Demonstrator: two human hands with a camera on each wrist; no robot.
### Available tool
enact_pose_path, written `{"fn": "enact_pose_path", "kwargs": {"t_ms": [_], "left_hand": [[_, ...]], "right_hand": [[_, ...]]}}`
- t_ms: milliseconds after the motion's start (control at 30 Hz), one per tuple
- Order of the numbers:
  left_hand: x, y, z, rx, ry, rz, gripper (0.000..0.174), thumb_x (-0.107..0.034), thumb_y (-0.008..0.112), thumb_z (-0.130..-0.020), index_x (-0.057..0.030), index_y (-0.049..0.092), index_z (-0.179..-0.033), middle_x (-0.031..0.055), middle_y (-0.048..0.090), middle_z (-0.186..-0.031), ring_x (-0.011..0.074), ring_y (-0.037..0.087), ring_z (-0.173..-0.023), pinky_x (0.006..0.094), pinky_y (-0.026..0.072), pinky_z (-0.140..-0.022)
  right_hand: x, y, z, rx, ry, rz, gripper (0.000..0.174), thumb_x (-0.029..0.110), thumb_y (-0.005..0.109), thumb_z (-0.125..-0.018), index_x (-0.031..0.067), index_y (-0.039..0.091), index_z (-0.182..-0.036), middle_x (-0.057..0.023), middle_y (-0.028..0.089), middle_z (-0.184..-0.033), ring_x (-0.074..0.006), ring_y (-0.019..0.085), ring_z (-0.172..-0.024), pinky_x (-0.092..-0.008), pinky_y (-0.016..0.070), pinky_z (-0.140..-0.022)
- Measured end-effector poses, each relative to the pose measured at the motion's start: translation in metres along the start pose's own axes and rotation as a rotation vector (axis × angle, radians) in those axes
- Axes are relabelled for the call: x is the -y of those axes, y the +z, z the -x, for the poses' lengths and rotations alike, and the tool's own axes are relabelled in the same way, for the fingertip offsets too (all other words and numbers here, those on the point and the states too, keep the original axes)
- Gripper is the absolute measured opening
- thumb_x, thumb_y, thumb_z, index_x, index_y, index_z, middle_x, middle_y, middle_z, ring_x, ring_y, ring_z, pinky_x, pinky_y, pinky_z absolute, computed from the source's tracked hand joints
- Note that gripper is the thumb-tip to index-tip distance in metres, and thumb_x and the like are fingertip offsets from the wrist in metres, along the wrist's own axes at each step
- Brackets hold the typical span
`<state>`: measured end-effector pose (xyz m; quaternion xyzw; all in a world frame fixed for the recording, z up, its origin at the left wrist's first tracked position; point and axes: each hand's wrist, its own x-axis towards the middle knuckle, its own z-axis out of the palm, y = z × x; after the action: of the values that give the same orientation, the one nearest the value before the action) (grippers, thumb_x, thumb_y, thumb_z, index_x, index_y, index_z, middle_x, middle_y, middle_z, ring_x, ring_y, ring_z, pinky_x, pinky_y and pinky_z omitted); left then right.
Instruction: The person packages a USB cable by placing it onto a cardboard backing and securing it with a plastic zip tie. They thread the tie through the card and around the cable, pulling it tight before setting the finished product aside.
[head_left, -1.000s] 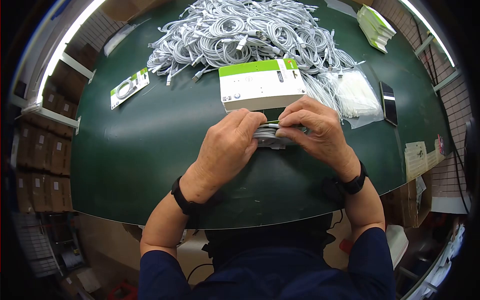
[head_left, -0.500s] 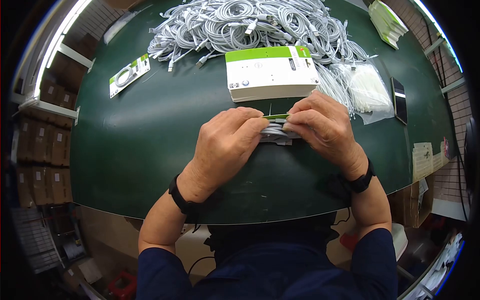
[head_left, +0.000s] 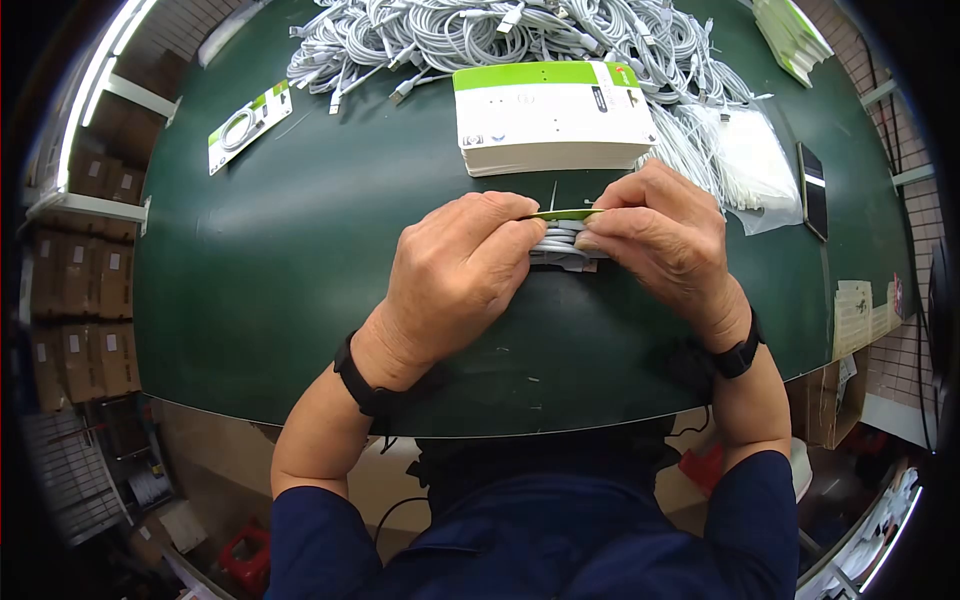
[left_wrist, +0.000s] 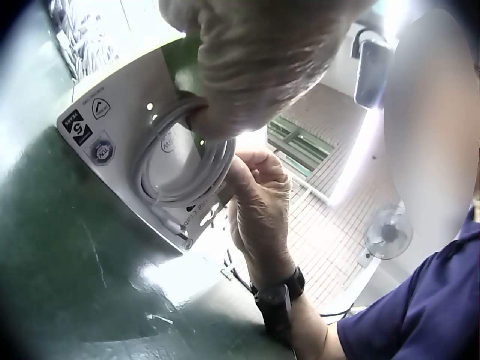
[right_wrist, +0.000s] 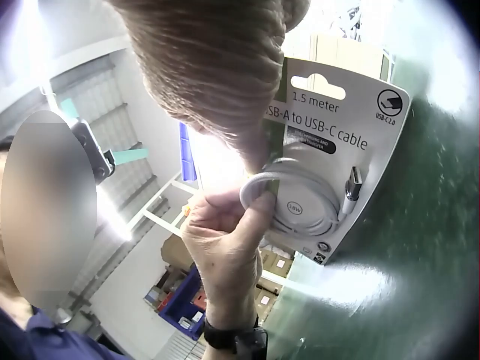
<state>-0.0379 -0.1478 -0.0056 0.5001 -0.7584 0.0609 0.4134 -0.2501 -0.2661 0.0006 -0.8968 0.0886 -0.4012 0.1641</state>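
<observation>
Dark green bench (head_left: pixel 250 300) with a curved near edge, a soft sheen and a few pale scraps (head_left: pixel 534 380) toward the middle of that edge. Heaped along the far edge, grey-white coiled cables (head_left: pixel 450 35); just in front, a neat stack of white-and-green cards (head_left: pixel 545 115). Toward the far left corner, a carded cable (head_left: pixel 238 130); toward the right edge, a clear bag of white ties (head_left: pixel 760 170), a dark phone (head_left: pixel 812 190) and, lower down, papers (head_left: pixel 852 310). At the far right corner, more white-and-green cards (head_left: pixel 788 40). Past the left edge, stacked cartons (head_left: pixel 80 270) under a tube light (head_left: pixel 97 92), with a red stool (head_left: pixel 245 560) lower down; in the left wrist view, a round fan (left_wrist: pixel 389 231) near a tiled wall.

Between the hands, near the cards' stack and on its near side, a printed card (head_left: pixel 565 214) seen nearly edge-on, with a coiled cable (head_left: pixel 562 240) against its near face. Pinched at its left by the left hand (head_left: pixel 465 265), thumb on the coil; pinched at its right by the right hand (head_left: pixel 665 235), thumb also at the coil. Fingers bent and nearly closed on both sides. Hard to tell whether touching the bench below.
</observation>
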Motion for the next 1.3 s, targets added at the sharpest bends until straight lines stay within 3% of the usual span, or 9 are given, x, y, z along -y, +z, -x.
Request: {"fn": "enact_pose_path", "kwargs": {"t_ms": [533, 633, 733, 833, 967, 1000, 1133, 1300], "left_hand": [[0.000, 0.002, -0.003, 0.004, 0.024, -0.033, 0.023, 0.009, 0.074, -0.068, -0.0033, 0.070, -0.087, 0.0086, 0.071, -0.090, 0.0249, 0.071, -0.070, 0.0346, 0.0576, -0.061], [0.002, 0.001, -0.004, 0.007, 0.009, -0.013, 0.023, 0.010, 0.073, -0.069, -0.0033, 0.069, -0.087, 0.0085, 0.071, -0.091, 0.0255, 0.071, -0.071, 0.0350, 0.0577, -0.062], [0.004, -0.001, -0.005, 0.014, -0.017, 0.014, 0.023, 0.010, 0.072, -0.069, -0.0033, 0.068, -0.088, 0.0084, 0.071, -0.091, 0.0263, 0.071, -0.072, 0.0353, 0.0578, -0.063], [0.006, -0.002, -0.006, 0.024, -0.046, 0.037, 0.023, 0.010, 0.072, -0.070, -0.0031, 0.068, -0.088, 0.0083, 0.071, -0.091, 0.0271, 0.071, -0.073, 0.0358, 0.0578, -0.064], [0.003, -0.001, -0.006, 0.039, -0.039, 0.024, 0.023, 0.010, 0.071, -0.070, -0.0030, 0.067, -0.088, 0.0084, 0.071, -0.091, 0.0274, 0.071, -0.074, 0.0361, 0.0577, -0.065], [0.002, 0.000, -0.007, 0.038, -0.028, 0.019, 0.023, 0.010, 0.071, -0.070, -0.0029, 0.067, -0.088, 0.0085, 0.071, -0.090, 0.0274, 0.071, -0.074, 0.0362, 0.0576, -0.065], [-0.003, 0.000, -0.009, 0.044, -0.009, 0.027, 0.022, 0.010, 0.072, -0.070, -0.0025, 0.067, -0.087, 0.0086, 0.071, -0.090, 0.0273, 0.071, -0.074, 0.0357, 0.0573, -0.065], [-0.007, 0.003, -0.013, 0.058, 0.002, 0.040, 0.022, 0.010, 0.073, -0.069, -0.0026, 0.068, -0.087, 0.0088, 0.071, -0.091, 0.0270, 0.071, -0.074, 0.0358, 0.0576, -0.065]], "right_hand": [[0.001, 0.000, 0.000, 0.007, 0.029, -0.003, 0.022, 0.007, 0.089, -0.072, 0.0074, 0.072, -0.086, -0.0039, 0.069, -0.086, -0.0211, 0.066, -0.075, -0.0329, 0.0544, -0.062], [-0.003, -0.005, -0.001, -0.024, 0.064, -0.116, 0.016, 0.006, 0.086, -0.079, 0.0059, 0.074, -0.089, -0.0059, 0.070, -0.089, -0.0202, 0.066, -0.074, -0.0330, 0.0547, -0.063], [-0.014, -0.025, -0.004, -0.107, 0.261, -0.140, 0.009, 0.006, 0.080, -0.087, 0.0025, 0.075, -0.094, -0.0093, 0.072, -0.091, -0.0187, 0.066, -0.071, -0.0320, 0.0542, -0.064], [-0.041, -0.039, 0.003, -0.097, 0.499, 0.043, 0.010, 0.007, 0.076, -0.091, -0.0003, 0.075, -0.098, -0.0113, 0.073, -0.090, -0.0166, 0.066, -0.069, -0.0301, 0.0534, -0.063], [-0.068, -0.030, 0.023, 0.086, 0.576, 0.307, 0.020, 0.017, 0.077, -0.089, 0.0020, 0.077, -0.102, -0.0169, 0.075, -0.097, -0.0319, 0.071, -0.084, -0.0404, 0.0560, -0.078], [-0.075, -0.022, 0.031, 0.102, 0.544, 0.379, 0.022, 0.012, 0.078, -0.086, 0.0001, 0.076, -0.103, -0.0179, 0.074, -0.094, -0.0326, 0.070, -0.076, -0.0416, 0.0555, -0.073], [-0.077, -0.015, 0.032, 0.172, 0.610, 0.429, 0.022, 0.015, 0.077, -0.086, -0.0001, 0.073, -0.101, -0.0196, 0.072, -0.095, -0.0384, 0.069, -0.088, -0.0464, 0.0542, -0.081], [-0.078, -0.016, 0.034, 0.157, 0.636, 0.497, 0.016, 0.015, 0.075, -0.087, 0.0006, 0.072, -0.093, -0.0200, 0.070, -0.089, -0.0410, 0.068, -0.089, -0.0493, 0.0530, -0.082]]}}
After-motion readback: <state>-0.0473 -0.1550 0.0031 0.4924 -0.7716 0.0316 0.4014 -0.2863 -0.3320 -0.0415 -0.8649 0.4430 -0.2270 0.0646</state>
